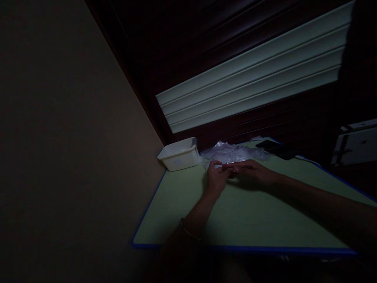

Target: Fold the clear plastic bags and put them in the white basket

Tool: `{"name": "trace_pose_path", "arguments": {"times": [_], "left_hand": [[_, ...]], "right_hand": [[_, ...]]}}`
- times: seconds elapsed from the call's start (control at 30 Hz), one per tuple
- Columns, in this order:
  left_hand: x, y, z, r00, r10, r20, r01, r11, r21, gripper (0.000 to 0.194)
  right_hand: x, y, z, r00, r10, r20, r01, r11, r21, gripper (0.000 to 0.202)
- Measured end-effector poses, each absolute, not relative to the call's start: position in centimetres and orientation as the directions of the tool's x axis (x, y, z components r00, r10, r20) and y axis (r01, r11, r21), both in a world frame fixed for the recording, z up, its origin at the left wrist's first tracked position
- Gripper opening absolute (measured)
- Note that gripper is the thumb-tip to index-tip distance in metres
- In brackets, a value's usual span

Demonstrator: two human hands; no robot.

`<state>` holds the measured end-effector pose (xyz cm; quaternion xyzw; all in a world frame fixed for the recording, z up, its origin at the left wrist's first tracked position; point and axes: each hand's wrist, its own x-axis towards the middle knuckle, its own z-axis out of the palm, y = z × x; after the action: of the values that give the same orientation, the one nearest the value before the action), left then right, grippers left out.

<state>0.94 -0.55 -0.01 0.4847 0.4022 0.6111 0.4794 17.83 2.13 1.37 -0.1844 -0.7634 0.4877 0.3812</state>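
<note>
Over the pale green table (pixel 250 216), both hands meet in front of a heap of clear plastic bags (pixel 232 151). My left hand (pixel 217 180) is closed, thumb and fingers bent towards the other hand. From the right, my right hand (pixel 255 171) reaches across with its fingers pressed together against the left fingertips. Whatever lies between the fingers is too dark and small to make out. Some clear plastic shows just behind the left fingers, but I cannot tell whether it is held.
A white plastic tub (pixel 179 155) stands at the table's back left corner, beside the wall (pixel 88 137). Dark flat objects (pixel 277 148) lie at the back right, with a white cable (pixel 308 160) near them. A box with dark straps (pixel 356 143) is beyond the right edge.
</note>
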Motion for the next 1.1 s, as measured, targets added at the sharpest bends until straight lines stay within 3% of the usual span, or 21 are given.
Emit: {"name": "trace_pose_path", "arguments": {"times": [0.37, 0.63, 0.83, 1.1], "left_hand": [[1.2, -1.0, 0.4, -0.003, 0.961, 0.275, -0.191, -0.271, 0.943, 0.066], [0.8, -1.9, 1.4, 0.154, 0.945, 0.289, -0.163, -0.264, 0.951, 0.049], [0.8, -1.9, 0.9, 0.28, 0.923, 0.264, -0.145, -0.231, 0.962, 0.053], [0.5, -1.6, 0.5, 0.294, 0.914, 0.279, -0.02, -0.286, 0.958, 0.052]], "right_hand": [[18.0, 2.0, 1.9, -0.577, 0.739, 0.349, -0.104, 0.357, -0.928, 0.047], [17.9, 3.1, 1.2, -0.553, 0.77, 0.317, -0.299, 0.172, -0.939, 0.048], [17.7, 2.8, 1.3, -0.58, 0.779, 0.237, -0.262, 0.097, -0.96, 0.06], [17.7, 2.6, 1.4, -0.6, 0.763, 0.241, -0.268, 0.092, -0.959, 0.061]]}}
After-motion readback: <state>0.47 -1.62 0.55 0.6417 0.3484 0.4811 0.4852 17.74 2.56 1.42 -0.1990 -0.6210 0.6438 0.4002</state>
